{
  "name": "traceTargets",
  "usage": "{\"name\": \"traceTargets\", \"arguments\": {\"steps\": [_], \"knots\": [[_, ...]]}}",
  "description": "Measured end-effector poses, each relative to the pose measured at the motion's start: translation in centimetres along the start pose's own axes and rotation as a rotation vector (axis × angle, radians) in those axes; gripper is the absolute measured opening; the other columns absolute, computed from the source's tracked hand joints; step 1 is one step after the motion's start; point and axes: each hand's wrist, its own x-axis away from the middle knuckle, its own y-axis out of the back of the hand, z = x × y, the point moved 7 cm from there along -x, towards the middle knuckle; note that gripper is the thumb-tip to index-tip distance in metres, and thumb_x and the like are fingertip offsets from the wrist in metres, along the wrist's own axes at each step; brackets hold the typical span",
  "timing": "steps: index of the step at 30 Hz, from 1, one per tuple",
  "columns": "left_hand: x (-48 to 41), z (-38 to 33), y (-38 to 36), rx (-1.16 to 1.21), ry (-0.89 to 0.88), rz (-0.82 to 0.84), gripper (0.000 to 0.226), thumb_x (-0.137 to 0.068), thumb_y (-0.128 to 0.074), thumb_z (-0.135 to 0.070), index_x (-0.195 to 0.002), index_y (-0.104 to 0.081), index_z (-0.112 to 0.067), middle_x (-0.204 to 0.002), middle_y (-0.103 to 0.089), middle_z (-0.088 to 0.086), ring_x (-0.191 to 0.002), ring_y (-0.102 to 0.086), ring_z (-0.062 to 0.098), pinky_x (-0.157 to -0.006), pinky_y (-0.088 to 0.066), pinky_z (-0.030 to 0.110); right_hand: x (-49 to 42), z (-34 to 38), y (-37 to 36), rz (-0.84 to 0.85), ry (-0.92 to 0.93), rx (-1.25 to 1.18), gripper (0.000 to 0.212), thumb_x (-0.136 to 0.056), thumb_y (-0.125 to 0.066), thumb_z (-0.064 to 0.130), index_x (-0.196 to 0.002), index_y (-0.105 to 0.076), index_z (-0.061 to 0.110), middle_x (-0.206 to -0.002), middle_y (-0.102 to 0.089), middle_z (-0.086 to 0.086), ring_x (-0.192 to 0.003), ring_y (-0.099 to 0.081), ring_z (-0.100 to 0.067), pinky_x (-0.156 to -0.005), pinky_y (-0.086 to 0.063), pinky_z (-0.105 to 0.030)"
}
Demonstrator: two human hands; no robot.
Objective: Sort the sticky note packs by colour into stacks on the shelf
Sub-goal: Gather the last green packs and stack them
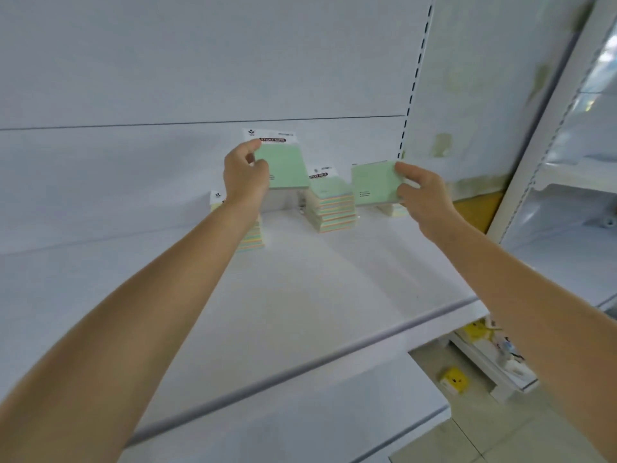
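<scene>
Green square packs: left hand [246,173] pinches one [287,167], right hand [422,195] another [374,183].

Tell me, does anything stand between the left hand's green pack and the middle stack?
Nothing visible does. The left hand holds the green pack in the air, just up and left of the middle stack, with only open space between.

- Two bare arms reach out to a white shelf [300,295].
- The left hand [245,172] pinches a green sticky note pack [287,167] by its left edge, raised above the shelf, white header card uppermost.
- The right hand [424,192] pinches a second green pack [374,183] by its right edge, just above a low pile [395,210].
- Between the hands, a middle stack [332,208] of pastel packs stands on the shelf.
- A left stack [252,237] is partly hidden behind the left forearm.
</scene>
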Motion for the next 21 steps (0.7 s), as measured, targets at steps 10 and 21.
{"name": "traceTargets", "arguments": {"steps": [10,21], "knots": [[-2.7,0.8,-2.1,-0.036,0.005,-0.020,0.045,-0.085,-0.042,0.001,-0.127,-0.054,-0.011,-0.084,-0.048,-0.001,-0.075,-0.046,0.012,-0.063,-0.038,0.015,-6.8,1.6,-8.3,0.196,0.138,0.261,0.044,-0.091,-0.039,0.006,-0.134,-0.047,0.010,-0.137,-0.052,-0.010,-0.101,-0.051,-0.019,-0.078,-0.043,-0.025],[-2.2,0.3,-7.9,-0.024,0.090,0.045,0.042,-0.085,-0.049,-0.003,-0.126,-0.055,-0.008,-0.082,-0.053,-0.002,-0.084,-0.053,0.019,-0.081,-0.047,0.030,-6.5,-1.8,-6.6,0.332,0.235,0.312,0.031,-0.097,-0.037,0.022,-0.119,-0.049,0.004,-0.116,-0.055,-0.015,-0.106,-0.053,-0.025,-0.088,-0.036,-0.028]]}}
